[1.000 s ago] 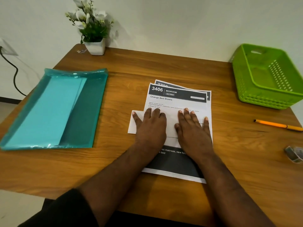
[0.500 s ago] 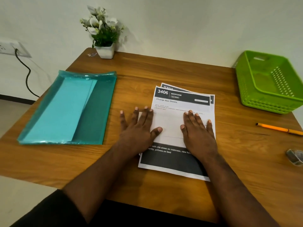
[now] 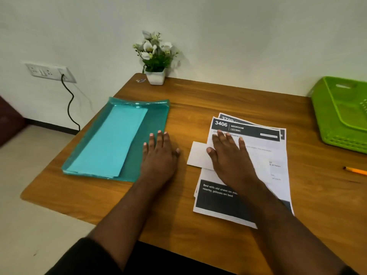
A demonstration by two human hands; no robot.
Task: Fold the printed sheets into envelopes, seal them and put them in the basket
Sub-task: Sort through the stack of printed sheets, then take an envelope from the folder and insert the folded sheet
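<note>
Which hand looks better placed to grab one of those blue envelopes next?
Likely the left hand: it lies flat with its fingertips at the edge of the folder holding the envelopes. The right hand is pressing on the folded sheet, farther away.

Both forearms were bare. A black sleeve (image 3: 79, 257) covered the left arm above the elbow, and a sliver of dark sleeve showed at the right arm's lower edge. Fingernails were short, unpainted.
</note>
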